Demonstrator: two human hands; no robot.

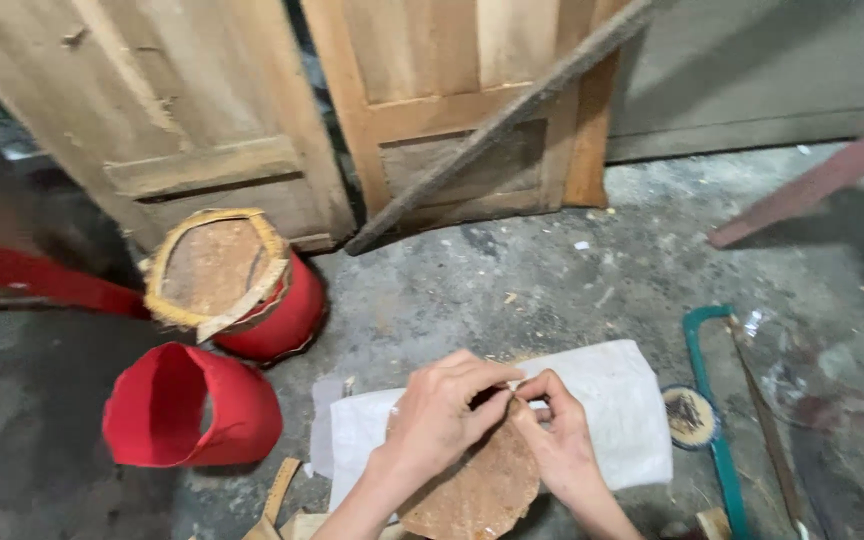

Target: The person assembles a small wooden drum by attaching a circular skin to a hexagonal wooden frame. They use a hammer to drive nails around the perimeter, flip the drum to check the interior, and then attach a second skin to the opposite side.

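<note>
Between both hands (497,420), brown disc (477,490)

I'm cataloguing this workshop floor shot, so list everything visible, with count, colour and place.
Brown disc: one, mottled brown, between both hands, over the cloth.
White cloth: one, on the concrete floor under the hands.
Covered red drum shell: one, tan skin on top, left by the doors.
Open red cylinder: one, on its side, lower left.
Wooden doors: two, pale, leaning behind.
Wooden stick: one, grey-brown, slanted against the doors.
Hacksaw: one, teal frame, right.
Round lid: one, dark with pale rim, beside the hacksaw.
Left hand: pinching the disc edge.
Right hand: pinching the same edge.
</note>
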